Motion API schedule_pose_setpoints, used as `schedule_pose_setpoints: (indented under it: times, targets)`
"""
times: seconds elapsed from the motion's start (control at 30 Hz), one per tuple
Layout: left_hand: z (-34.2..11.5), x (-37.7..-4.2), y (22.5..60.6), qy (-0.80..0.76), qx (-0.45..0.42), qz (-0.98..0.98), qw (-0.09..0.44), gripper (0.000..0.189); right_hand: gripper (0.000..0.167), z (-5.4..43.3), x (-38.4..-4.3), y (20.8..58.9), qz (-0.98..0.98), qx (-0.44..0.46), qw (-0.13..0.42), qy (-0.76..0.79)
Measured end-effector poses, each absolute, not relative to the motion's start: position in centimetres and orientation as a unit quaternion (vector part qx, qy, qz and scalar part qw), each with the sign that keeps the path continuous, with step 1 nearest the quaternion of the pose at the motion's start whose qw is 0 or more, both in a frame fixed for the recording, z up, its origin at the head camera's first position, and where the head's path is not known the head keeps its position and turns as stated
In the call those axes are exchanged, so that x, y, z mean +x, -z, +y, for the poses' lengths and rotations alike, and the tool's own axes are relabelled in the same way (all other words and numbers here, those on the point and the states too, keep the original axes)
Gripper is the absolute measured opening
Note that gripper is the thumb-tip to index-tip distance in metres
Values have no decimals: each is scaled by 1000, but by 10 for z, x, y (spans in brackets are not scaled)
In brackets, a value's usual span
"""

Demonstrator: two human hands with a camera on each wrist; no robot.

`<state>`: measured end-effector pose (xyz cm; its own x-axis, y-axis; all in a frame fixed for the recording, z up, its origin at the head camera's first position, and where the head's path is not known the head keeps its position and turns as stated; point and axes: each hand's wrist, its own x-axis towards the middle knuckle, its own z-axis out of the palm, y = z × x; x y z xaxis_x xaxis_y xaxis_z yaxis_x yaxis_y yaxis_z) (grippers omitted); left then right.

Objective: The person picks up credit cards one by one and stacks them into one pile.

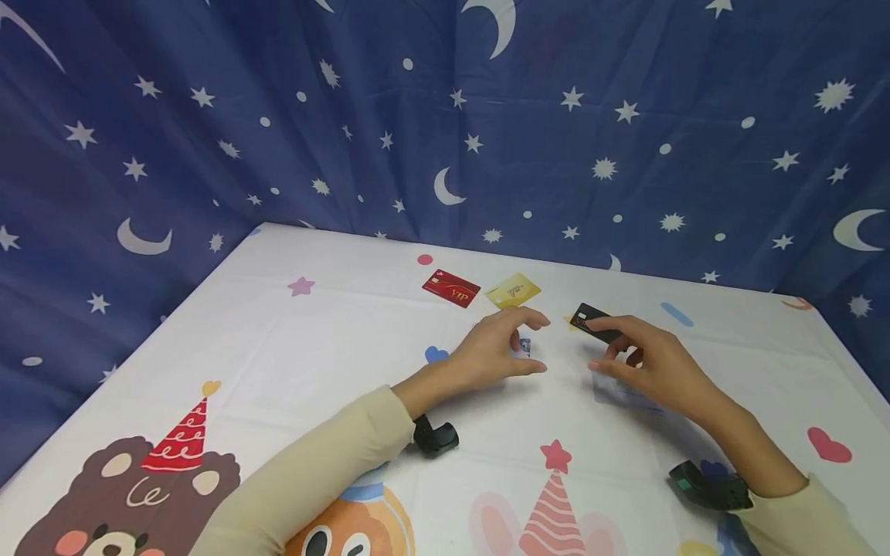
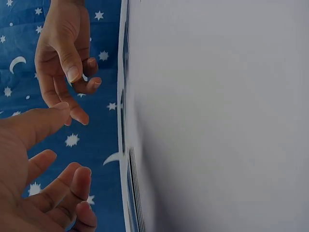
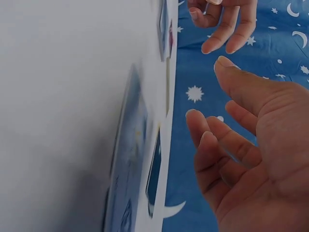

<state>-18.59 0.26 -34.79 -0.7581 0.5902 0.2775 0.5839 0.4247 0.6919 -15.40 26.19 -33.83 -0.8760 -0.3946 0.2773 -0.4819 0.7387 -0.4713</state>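
Note:
My left hand (image 1: pixel 497 347) hovers over the middle of the table, thumb and fingers apart and nothing between them. Past its fingers shows part of a small card with a blue picture (image 1: pixel 524 347), the rest hidden by the hand. In the left wrist view a short stack of cards (image 2: pixel 135 188) lies beside this hand. Facing it, my right hand (image 1: pixel 650 363) is held loosely curved and holds nothing. Just behind its fingers lies a black card (image 1: pixel 591 320), partly covered. Below the hand is a pale bluish card (image 3: pixel 128 159), mostly hidden in the head view.
A red VIP card (image 1: pixel 451 288) and a yellow card (image 1: pixel 513 291) lie side by side farther back. The white tablecloth (image 1: pixel 348 324) has printed cartoon figures. A blue curtain (image 1: pixel 375 100) with stars and moons hangs behind. Black devices (image 1: pixel 436 439) sit at both wrists.

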Motion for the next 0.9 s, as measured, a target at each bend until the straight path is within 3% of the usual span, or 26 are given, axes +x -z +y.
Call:
schedule_pose_setpoints:
  times: [0.27, 0.9]
  targets:
    - [28, -179, 346, -381, 374, 845, 31, 57, 59, 282, -140, 340, -944, 188, 42, -269]
    - [68, -176, 366, -344, 374, 860, 51, 60, 65, 318, -125, 355, -952, 173, 43, -249]
